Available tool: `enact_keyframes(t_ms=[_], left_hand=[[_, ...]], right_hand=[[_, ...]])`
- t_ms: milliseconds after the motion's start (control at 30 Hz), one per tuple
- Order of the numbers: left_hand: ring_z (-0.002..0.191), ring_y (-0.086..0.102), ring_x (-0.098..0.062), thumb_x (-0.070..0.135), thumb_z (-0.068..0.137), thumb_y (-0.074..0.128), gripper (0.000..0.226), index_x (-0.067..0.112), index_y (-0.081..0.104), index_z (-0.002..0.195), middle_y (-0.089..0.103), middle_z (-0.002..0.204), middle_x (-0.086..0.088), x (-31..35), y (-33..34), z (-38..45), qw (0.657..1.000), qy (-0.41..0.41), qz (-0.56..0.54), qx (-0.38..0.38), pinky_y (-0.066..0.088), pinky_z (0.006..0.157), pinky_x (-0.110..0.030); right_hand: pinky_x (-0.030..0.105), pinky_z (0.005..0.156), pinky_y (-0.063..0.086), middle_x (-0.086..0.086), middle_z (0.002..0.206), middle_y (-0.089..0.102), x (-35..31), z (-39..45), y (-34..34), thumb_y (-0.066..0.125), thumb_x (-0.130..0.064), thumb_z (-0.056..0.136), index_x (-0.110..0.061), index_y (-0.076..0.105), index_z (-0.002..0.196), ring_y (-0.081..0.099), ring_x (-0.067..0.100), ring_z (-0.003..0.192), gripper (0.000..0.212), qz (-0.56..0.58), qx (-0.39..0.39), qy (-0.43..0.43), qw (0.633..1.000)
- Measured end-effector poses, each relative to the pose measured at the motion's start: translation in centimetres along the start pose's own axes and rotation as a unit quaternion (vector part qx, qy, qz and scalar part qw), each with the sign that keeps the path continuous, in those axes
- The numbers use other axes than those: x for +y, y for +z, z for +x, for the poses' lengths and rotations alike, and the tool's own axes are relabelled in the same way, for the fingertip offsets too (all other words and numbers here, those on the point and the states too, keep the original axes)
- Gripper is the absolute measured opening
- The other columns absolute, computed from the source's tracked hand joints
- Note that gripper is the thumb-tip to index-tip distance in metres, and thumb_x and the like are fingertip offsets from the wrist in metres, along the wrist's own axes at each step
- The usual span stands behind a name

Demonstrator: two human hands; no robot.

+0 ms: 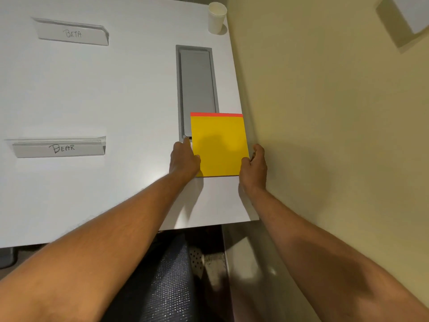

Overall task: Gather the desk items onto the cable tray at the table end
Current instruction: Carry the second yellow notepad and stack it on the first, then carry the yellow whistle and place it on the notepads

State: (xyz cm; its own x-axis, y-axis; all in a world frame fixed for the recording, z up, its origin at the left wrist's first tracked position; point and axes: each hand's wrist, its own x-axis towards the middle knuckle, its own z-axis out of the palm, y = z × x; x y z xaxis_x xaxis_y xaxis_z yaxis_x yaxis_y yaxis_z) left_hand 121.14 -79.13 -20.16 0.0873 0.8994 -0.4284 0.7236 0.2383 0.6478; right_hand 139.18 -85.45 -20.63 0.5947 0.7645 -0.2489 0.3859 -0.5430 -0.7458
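A: Where's the square yellow paper pad with the red top strip (219,145)?

B: On the white bench (116,96), its far left corner overlapping the near end of the grey recessed metal cable tray (197,84). The rest lies on the bench top, and its right side runs right along the bench edge by the wall.

A: And the hands?

B: The left hand (184,159) presses its fingers against the pad's left edge, thumb on the near corner. The right hand (254,163) curls around the right edge, pinching it. Both grip the pad from its sides.

A: What could go wrong?

B: I'd say the right edge is the worry: a sideways nudge could tip the pad into the gap beside the wall. Pushed crookedly, it might also catch on the tray's frame or end up only half on the tray.

A: Anything else left to gather?

B: The clear acrylic nameplates marked "BETA" (73,33) and "BEAR" (60,148) sit well to the left, and a white paper cup (217,18) stands beyond the tray near the corner.
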Motion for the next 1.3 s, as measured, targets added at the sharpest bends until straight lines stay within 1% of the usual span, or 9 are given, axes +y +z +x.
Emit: enact_keyframes(t_ms=[67, 200, 333, 533, 633, 767, 933, 1100, 1300], left_hand=[[0.128, 0.053, -0.040, 0.015, 0.105, 0.061, 0.057, 0.003, 0.039, 0.156, 0.049, 0.140, -0.024, -0.1, -1.0, -2.3, 0.998, 0.032, 0.046, 0.012, 0.048, 0.097, -0.044], [0.139, 0.047, -0.041, 0.020, 0.110, 0.048, 0.055, 0.002, 0.035, 0.160, 0.047, 0.154, -0.023, -1.6, -3.8, -8.0, 0.967, 0.166, 0.179, 0.069, 0.047, 0.109, -0.049], [0.161, 0.020, -0.040, 0.028, 0.113, 0.041, 0.059, 0.004, 0.025, 0.165, 0.027, 0.172, -0.019, -3.3, -8.1, -12.9, 0.938, 0.197, 0.263, 0.112, 0.020, 0.129, -0.057], [0.164, 0.007, -0.036, 0.042, 0.113, 0.034, 0.068, 0.009, 0.014, 0.168, 0.016, 0.176, -0.015, -8.2, -16.0, -21.1, 0.915, 0.092, 0.326, 0.218, 0.010, 0.131, -0.060], [0.165, -0.003, -0.036, 0.047, 0.113, 0.033, 0.072, 0.011, 0.007, 0.169, 0.006, 0.178, -0.014, -11.3, -19.5, -25.7, 0.904, 0.023, 0.333, 0.268, 0.002, 0.131, -0.061], [0.164, -0.005, -0.038, 0.050, 0.111, 0.035, 0.073, 0.014, 0.010, 0.170, 0.006, 0.178, -0.013, -15.2, -23.4, -31.9, 0.887, -0.025, 0.331, 0.322, 0.005, 0.128, -0.067], [0.164, -0.002, -0.037, 0.050, 0.109, 0.041, 0.075, 0.012, 0.016, 0.169, 0.012, 0.177, -0.015, -20.9, -26.6, -39.0, 0.861, -0.073, 0.312, 0.394, 0.010, 0.127, -0.070], [0.165, 0.000, -0.037, 0.051, 0.106, 0.044, 0.080, 0.009, 0.016, 0.168, 0.013, 0.177, -0.015, -28.9, -29.3, -46.7, 0.834, -0.125, 0.275, 0.462, 0.007, 0.128, -0.070], [0.165, -0.002, -0.035, 0.052, 0.106, 0.045, 0.081, 0.011, 0.014, 0.168, 0.011, 0.177, -0.014, -39.5, -31.7, -56.9, 0.814, -0.188, 0.245, 0.492, 0.006, 0.128, -0.070]], right_hand=[[0.045, 0.121, 0.039, 0.013, 0.163, 0.041, -0.6, -1.9, -0.1, 0.048, -0.013, 0.107, -0.012, 0.034, 0.159, 0.045, 0.028, 0.144, 0.054, -0.027, 0.013, -0.030, 0.999], [0.043, 0.125, 0.033, 0.008, 0.167, 0.035, -2.4, -7.4, 0.8, 0.051, -0.011, 0.107, -0.014, 0.038, 0.158, 0.032, 0.026, 0.155, 0.053, -0.070, -0.034, -0.153, 0.985], [0.045, 0.132, 0.017, 0.007, 0.173, 0.026, -5.8, -12.7, 2.7, 0.052, -0.020, 0.107, -0.014, 0.032, 0.162, 0.020, 0.025, 0.161, 0.059, -0.150, -0.109, -0.301, 0.935], [0.052, 0.131, 0.016, 0.017, 0.173, 0.022, -12.4, -18.9, 5.2, 0.052, -0.028, 0.108, -0.003, 0.030, 0.162, 0.015, 0.033, 0.162, 0.063, -0.144, -0.187, -0.477, 0.847], [0.050, 0.133, 0.009, 0.014, 0.175, 0.012, -15.2, -22.3, 6.5, 0.046, -0.037, 0.109, -0.006, 0.022, 0.165, 0.005, 0.030, 0.164, 0.068, -0.160, -0.215, -0.530, 0.804], [0.045, 0.133, 0.000, 0.011, 0.177, 0.005, -18.5, -27.9, 8.1, 0.037, -0.047, 0.109, -0.009, 0.015, 0.167, -0.004, 0.027, 0.164, 0.072, -0.176, -0.222, -0.604, 0.745], [0.045, 0.133, -0.003, 0.005, 0.177, -0.004, -22.2, -36.3, 10.8, 0.035, -0.054, 0.109, -0.014, 0.008, 0.168, -0.013, 0.021, 0.163, 0.076, -0.172, -0.238, -0.659, 0.693], [0.046, 0.133, -0.001, 0.006, 0.177, 0.000, -24.1, -47.8, 14.4, 0.032, -0.059, 0.108, -0.013, 0.011, 0.168, -0.008, 0.024, 0.164, 0.078, -0.174, -0.270, -0.694, 0.644], [0.049, 0.133, 0.002, 0.008, 0.177, 0.000, -24.4, -61.7, 20.8, 0.027, -0.065, 0.107, -0.014, 0.009, 0.168, -0.007, 0.026, 0.164, 0.082, -0.195, -0.292, -0.751, 0.560]])
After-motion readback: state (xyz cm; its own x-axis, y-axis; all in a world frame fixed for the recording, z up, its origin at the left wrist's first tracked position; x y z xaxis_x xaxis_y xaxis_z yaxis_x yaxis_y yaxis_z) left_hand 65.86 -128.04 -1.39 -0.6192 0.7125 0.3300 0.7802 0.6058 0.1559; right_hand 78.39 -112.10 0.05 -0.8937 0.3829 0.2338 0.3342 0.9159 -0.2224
